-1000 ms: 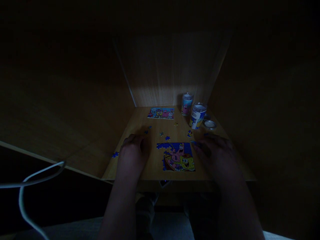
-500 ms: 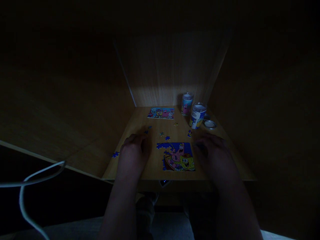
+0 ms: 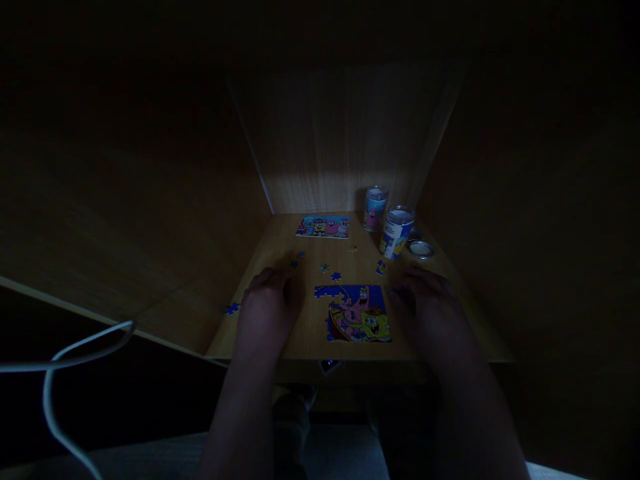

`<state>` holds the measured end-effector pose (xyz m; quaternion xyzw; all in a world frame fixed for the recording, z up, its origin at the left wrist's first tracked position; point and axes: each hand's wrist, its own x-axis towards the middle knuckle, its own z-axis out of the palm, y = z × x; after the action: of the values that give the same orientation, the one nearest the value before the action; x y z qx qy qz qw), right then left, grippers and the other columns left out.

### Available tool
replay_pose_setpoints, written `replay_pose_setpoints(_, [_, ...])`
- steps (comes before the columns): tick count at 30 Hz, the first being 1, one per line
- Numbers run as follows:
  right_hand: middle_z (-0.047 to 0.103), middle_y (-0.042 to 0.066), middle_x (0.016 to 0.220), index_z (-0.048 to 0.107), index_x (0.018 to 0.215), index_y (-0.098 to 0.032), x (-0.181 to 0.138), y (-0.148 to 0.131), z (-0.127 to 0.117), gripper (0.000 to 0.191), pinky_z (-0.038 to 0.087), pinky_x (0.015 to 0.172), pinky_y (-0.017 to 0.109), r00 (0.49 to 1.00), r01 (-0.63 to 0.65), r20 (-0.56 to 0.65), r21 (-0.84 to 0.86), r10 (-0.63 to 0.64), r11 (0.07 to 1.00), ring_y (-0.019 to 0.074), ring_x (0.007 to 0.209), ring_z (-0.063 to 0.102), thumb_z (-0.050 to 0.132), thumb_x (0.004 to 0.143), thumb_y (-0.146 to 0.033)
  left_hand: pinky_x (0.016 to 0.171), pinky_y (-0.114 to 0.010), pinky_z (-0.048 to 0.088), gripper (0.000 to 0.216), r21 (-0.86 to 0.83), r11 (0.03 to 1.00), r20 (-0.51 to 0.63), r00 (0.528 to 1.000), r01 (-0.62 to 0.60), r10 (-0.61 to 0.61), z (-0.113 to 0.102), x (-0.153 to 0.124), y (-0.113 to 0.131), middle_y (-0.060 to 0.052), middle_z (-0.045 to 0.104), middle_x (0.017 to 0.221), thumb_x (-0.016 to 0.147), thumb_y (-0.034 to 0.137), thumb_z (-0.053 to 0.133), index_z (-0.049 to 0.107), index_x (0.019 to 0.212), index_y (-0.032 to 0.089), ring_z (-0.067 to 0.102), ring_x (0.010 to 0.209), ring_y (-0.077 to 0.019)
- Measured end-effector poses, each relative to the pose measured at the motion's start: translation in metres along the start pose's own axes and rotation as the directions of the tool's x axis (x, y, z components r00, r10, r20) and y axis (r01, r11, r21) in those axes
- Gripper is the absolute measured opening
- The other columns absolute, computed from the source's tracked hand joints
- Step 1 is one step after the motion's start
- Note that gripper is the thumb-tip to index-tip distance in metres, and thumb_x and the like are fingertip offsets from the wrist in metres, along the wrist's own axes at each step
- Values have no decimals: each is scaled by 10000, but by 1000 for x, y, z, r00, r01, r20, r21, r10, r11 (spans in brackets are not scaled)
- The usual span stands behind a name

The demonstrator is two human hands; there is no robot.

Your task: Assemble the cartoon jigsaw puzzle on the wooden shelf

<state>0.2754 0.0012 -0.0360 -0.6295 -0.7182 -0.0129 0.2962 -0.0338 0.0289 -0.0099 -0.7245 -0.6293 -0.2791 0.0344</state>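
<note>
A partly built cartoon jigsaw (image 3: pixel 356 313) lies on the wooden desk (image 3: pixel 310 333) between my hands. My left hand (image 3: pixel 267 307) rests on the desk just left of it, fingers curled under. My right hand (image 3: pixel 430 310) rests at the puzzle's right edge, fingers bent down onto the desk. The scene is very dark, and what either hand holds, if anything, is hidden. Loose blue pieces (image 3: pixel 334 275) lie just beyond the puzzle, and one blue piece (image 3: pixel 231 308) sits near the desk's left edge.
A finished puzzle picture (image 3: pixel 323 227) lies at the back. Two printed canisters (image 3: pixel 395 231) stand at the back right, with a round lid (image 3: pixel 421 249) beside them. Wooden partitions wall in the desk. A white cable (image 3: pixel 65 360) hangs at the lower left.
My right hand has drawn slightly back from the puzzle's upper right corner. The left hand stays almost still.
</note>
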Motion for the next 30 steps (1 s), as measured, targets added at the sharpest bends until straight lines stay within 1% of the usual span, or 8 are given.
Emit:
replay_pose_setpoints(4, [726,177,1386,748,1102,-212,0,2,1,218,502,1167,562,999,-34,-26,7,34,999,351,1356,616,641,1048,-393,980,-456,620,236,28,999,-19,1000,22,-21,-2,-1,-1,-124,777,1088,1009,177,581,799,1096,199,747,1028,-297])
replay_pose_setpoints(8, [758,167,1283,757,1052,-211,0,5,2,214,503,1130,545,995,-81,-61,-18,79,997,345,1273,648,610,1053,-367,996,-474,613,337,52,996,-27,997,78,-76,-5,-3,-5,-140,759,1159,923,80,576,783,1171,178,728,1083,-322])
replay_pose_setpoints(11, [764,159,1280,773,1046,-211,-1,6,3,221,514,1094,530,993,-93,-80,-23,91,995,343,1232,656,604,1052,-354,1010,-497,606,396,61,993,-43,994,100,-97,-6,-3,-4,-152,748,1168,877,38,556,773,1185,158,714,1102,-344])
replay_pose_setpoints(17, [768,147,1284,793,1114,-218,-1,7,3,235,507,1106,530,996,-70,-65,-27,68,997,343,1249,654,595,1065,-335,1059,-469,595,473,11,1000,-42,999,4,-3,-9,-2,2,-117,751,1206,805,-13,557,768,1165,210,707,1155,-324])
replay_pose_setpoints(21, [767,146,1287,780,1129,-237,0,5,-1,238,515,1105,541,995,-61,-81,-10,60,998,343,1245,665,571,1070,-335,1072,-487,605,541,-53,995,-122,988,90,-96,-17,-6,-7,-115,763,1214,770,-44,517,766,1184,200,718,1174,-329])
replay_pose_setpoints(24, [766,146,1285,772,1126,-236,-1,3,-1,238,529,1079,553,995,-64,-76,-23,62,998,349,1219,674,560,1070,-327,1044,-491,622,594,-33,990,-112,983,139,-142,-21,-9,-13,-111,782,1222,756,-66,493,771,1210,197,736,1155,-331])
replay_pose_setpoints(27, [768,151,1270,766,1116,-227,-1,2,-1,232,543,1036,550,996,-58,-70,-54,54,997,348,1158,687,562,1065,-325,1051,-473,621,601,-55,993,-71,991,107,-111,-21,-11,-12,-109,788,1238,750,-80,481,771,1198,197,740,1175,-315])
replay_pose_setpoints(30, [771,155,1243,765,1101,-224,-1,2,0,231,547,1023,541,995,-60,-84,-75,53,995,350,1154,689,566,1063,-335,1076,-482,604,594,-66,998,-40,999,10,-12,-16,-10,-8,-116,779,1267,746,-81,498,763,1204,188,721,1202,-317])
